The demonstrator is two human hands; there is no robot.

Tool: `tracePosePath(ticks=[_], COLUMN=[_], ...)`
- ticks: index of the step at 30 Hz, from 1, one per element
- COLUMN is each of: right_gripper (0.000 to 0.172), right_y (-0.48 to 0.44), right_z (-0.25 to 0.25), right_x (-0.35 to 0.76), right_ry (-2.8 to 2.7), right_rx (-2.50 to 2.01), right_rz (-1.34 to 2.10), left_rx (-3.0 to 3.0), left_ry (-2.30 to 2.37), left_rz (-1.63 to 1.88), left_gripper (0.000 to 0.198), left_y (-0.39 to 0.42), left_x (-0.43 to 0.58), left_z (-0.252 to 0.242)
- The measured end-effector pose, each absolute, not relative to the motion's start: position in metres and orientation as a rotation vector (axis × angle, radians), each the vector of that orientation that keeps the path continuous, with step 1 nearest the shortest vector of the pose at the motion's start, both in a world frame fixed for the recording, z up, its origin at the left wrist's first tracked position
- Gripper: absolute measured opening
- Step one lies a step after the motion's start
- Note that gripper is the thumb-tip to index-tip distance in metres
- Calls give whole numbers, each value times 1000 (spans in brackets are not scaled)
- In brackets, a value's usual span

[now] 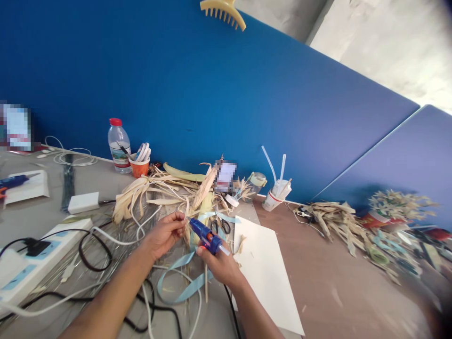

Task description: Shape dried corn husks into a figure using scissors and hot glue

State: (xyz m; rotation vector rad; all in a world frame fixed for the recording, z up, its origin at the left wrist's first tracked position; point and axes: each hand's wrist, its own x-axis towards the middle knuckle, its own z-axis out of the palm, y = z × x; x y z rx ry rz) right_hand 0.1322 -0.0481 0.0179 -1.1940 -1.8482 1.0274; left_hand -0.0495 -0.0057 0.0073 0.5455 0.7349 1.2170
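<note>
My right hand is closed round a blue hot glue gun, whose nozzle points up and left toward my left hand. My left hand pinches a thin strip of dried corn husk right at the nozzle tip. A thin wooden stick hangs down below the hands. Behind them lies a heap of dried corn husks. A light blue ribbon loops on the table under my wrists. Black-handled scissors lie just beyond the gun.
A white sheet lies to the right. White power strip and black and white cables crowd the left. Water bottle, orange cup and paper cup stand along the blue partition. More husks pile at right.
</note>
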Motion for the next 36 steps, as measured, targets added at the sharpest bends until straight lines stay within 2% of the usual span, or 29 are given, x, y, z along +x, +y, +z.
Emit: tracePosePath(ticks=[36], right_gripper=[15], right_y=[-48], right_z=[24], right_x=[135], right_ry=[-1800], right_rx=[-1180], right_rz=[1088], left_rx=[566], left_ry=[705], left_rz=[1197], left_gripper=[19], left_y=[-7], left_x=[-49], left_z=[6])
